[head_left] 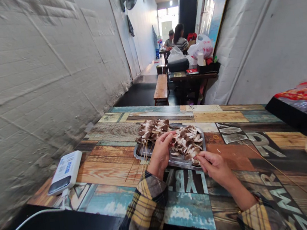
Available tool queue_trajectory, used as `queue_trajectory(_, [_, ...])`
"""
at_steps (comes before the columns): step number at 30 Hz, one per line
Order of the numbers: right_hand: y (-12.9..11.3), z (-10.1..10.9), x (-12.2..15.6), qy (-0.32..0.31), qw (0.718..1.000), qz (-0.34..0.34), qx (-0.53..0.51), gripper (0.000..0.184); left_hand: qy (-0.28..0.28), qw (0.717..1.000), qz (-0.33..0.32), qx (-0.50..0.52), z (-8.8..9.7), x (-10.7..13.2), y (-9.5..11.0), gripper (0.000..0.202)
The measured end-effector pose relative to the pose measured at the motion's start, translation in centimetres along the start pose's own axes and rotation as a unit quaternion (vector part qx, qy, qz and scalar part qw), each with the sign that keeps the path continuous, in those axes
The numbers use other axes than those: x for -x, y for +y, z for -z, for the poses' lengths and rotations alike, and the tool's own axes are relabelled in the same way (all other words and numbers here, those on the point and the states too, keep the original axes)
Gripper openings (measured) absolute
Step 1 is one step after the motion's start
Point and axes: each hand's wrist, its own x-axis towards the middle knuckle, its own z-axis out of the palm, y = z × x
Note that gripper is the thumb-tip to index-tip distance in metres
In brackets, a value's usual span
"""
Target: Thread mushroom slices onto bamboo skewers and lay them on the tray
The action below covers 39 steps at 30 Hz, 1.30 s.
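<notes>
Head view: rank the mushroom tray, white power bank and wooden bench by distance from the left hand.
1. Mushroom tray, under the left hand.
2. White power bank, left on the table.
3. Wooden bench, beyond the table.

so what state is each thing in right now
left hand, fingers curled into the loose mushrooms, grip unclear
right hand, pinching a mushroom piece at the tray's near edge
tray, flat on the table, heaped
skewered mushrooms, piled at the tray's left end
power bank, lying flat, white cable attached
bare skewer, lying flat on the table
</notes>
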Motion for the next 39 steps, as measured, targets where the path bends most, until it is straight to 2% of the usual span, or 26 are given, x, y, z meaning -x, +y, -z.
queue_trajectory(6, [0.4,-0.1,-0.2,0.006,1.0,-0.018,-0.01,0.038,-0.046,0.999,0.016,-0.02,-0.4,0.4,-0.1,0.027])
queue_trajectory(9, [0.3,-0.2,-0.3,0.023,1.0,-0.004,0.008,0.038,-0.033,0.999,0.025,-0.028,-0.6,0.5,-0.3,0.027])
queue_trajectory(14, [0.2,-0.6,-0.3,0.075,0.989,0.055,0.111,0.035,-0.015,0.999,0.023,-0.045,-0.7,0.4,-0.6,0.025])
queue_trajectory(19, [0.7,-1.1,-0.2,0.085,0.983,0.068,0.145,0.033,-0.004,0.998,0.011,-0.06,-0.8,0.2,-0.7,0.022])
queue_trajectory(28, [0.5,-0.8,-0.5,0.071,0.99,0.063,0.102,0.033,-0.02,0.997,0.021,-0.065,-0.8,0.2,-1.1,0.022])
queue_trajectory(35, [1.1,-1.1,-0.6,0.025,0.999,-0.009,-0.028,0.036,-0.039,0.996,0.069,0.046,-1.0,0.6,-0.1,0.036])
queue_trajectory(39, [1.2,-1.3,-0.5,0.015,0.998,-0.021,-0.053,0.037,-0.046,0.995,0.07,0.054,-0.9,0.9,-0.1,0.036])
